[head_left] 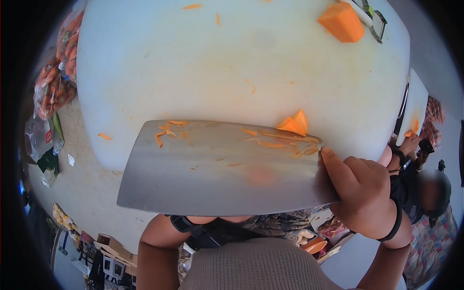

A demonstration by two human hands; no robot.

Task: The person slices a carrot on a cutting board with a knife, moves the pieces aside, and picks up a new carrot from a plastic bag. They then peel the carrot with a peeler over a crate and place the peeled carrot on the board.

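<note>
A large, stained white plastic cutting board (193, 72) covers much of a grey-beige table (96, 203). Nearest is the person's ribbed grey-brown top (256, 266). The left forearm (159, 246) reaches under the blade; the left hand is hidden there, so how its grip stands cannot be told.

The right hand (360, 186), a black band (397, 224) at its wrist, is closed around the handle end of one broad grey metal cleaver (217, 176). The cleaver is over the board's near edge, its long axis running left to right, blade end to the left and handle end to the right. Its flat face is up, dull and smeared, with two clusters of thin orange shreds, one by the far left corner, one by the far right.

Just past the blade's far edge, right of centre, sits one small orange wedge (296, 123) with angular cut faces. A few scraps dot the board. At its far right corner is one larger, smooth-cut orange block (342, 22), beside one peeler (376, 21) with a white handle.

Two clear bags of carrots (54, 89) lie off the board's left edge. To the right, a co-worker's hand (410, 143) is at a smaller white board (416, 96).
</note>
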